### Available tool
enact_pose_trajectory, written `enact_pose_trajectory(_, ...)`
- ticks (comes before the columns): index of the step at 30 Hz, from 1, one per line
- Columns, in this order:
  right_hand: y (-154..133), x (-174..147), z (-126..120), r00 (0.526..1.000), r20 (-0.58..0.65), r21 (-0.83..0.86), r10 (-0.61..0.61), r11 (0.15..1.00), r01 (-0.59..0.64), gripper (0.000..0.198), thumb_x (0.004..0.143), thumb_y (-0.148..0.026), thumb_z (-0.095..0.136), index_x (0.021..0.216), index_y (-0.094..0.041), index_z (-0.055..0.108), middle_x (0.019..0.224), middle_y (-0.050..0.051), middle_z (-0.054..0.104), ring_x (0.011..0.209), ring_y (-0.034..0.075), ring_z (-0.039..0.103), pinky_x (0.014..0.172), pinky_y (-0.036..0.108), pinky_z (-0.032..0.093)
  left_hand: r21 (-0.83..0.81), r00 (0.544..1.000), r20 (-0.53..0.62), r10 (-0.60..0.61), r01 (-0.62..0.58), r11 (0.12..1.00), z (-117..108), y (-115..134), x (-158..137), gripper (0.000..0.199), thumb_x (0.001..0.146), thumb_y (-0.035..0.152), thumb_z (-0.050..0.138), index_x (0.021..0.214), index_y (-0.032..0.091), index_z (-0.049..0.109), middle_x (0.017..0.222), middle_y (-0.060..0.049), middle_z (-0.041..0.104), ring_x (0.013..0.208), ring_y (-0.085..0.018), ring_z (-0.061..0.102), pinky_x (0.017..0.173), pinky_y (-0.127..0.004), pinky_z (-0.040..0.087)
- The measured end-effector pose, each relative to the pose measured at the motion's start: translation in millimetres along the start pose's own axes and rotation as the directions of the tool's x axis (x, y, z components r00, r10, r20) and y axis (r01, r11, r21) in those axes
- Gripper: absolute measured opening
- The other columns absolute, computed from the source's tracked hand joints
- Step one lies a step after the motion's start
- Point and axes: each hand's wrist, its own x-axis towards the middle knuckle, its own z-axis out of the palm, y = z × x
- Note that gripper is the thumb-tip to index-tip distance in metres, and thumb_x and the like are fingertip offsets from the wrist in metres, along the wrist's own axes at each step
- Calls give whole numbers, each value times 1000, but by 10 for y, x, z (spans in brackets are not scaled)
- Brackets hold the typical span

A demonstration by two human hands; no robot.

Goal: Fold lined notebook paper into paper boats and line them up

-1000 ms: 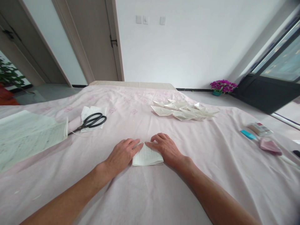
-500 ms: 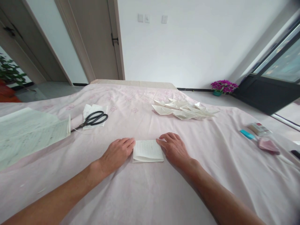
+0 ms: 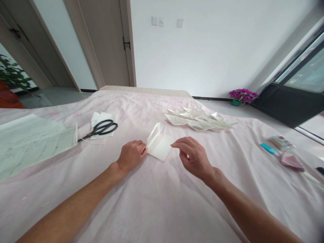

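Note:
A small folded sheet of lined paper [image 3: 159,148] sits in the middle of the cloth. One flap stands up on its far left side, and the sheet is turned at an angle. My left hand [image 3: 133,154] has its fingers closed on the paper's left corner. Just off the right edge hovers my right hand [image 3: 194,157], its fingers bent, with a gap between thumb and fingers and nothing visible in it. Beyond, to the right, several folded paper boats [image 3: 199,119] stand close together.
Black-handled scissors [image 3: 101,129] lie on paper pieces [image 3: 107,117] at the left, beside large written sheets [image 3: 32,145]. On the right are a blue block [image 3: 268,148], a clear-wrapped packet [image 3: 282,143] and a pink item [image 3: 292,161]. Pinkish cloth [image 3: 162,206] covers the surface.
The paper has turned from lying square to an angle, moved slightly away from me, and its flap has lifted. My right hand has come off the paper; my left fingers have curled in.

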Motion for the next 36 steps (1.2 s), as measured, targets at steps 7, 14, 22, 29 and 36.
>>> enact_pose_trajectory(7, 81, 64, 294, 948, 287, 22, -137, 990, 137, 69, 68, -1, 52, 134, -20, 51, 129, 10, 59, 120, 26, 51, 103, 45, 40, -233, 996, 27, -82, 86, 969, 58, -132, 18, 24, 90, 22, 51, 68, 18, 57, 76, -3, 64, 76, -17, 58, 71, -29, 41)
enact_pose_trajectory(14, 90, 129, 509, 931, 285, 89, -226, 974, 209, 53, 78, -3, 53, 128, -20, 56, 121, 8, 64, 111, 23, 56, 99, 40, 42, -375, 984, 39, -176, 178, 910, 150, -224, 9, 19, 88, 23, 55, 69, 19, 54, 78, -1, 60, 77, -16, 56, 71, -27, 41)
enact_pose_trajectory(22, 47, 74, 644, 959, 263, 94, -104, 992, 82, 26, 92, -15, 52, 113, -22, 66, 113, 7, 68, 103, 21, 59, 89, 36, 44, -175, 981, -26, -194, 186, 967, -91, -105, -157, 8, 85, 23, 62, 78, 19, 61, 83, -1, 66, 77, -17, 59, 74, -31, 41)
enact_pose_trajectory(29, 7, 194, 604, 959, 282, 125, 12, 991, -49, 30, 100, -25, 42, 81, -19, 65, 92, 5, 65, 86, 17, 55, 83, 32, 42, -108, 1000, -21, -11, 9, 994, -106, -17, -347, 14, 91, 18, 53, 96, 21, 66, 83, -1, 64, 77, -16, 61, 70, -28, 44)
enact_pose_trajectory(36, 57, 357, 699, 918, 335, 26, 213, 972, -235, 36, 99, -29, 43, 65, -19, 50, 70, 0, 55, 70, 14, 50, 68, 26, 34, -37, 998, 57, 2, 0, 999, -68, 20, -310, 25, 95, 14, 46, 107, 21, 66, 87, -3, 61, 76, -15, 60, 66, -26, 47)
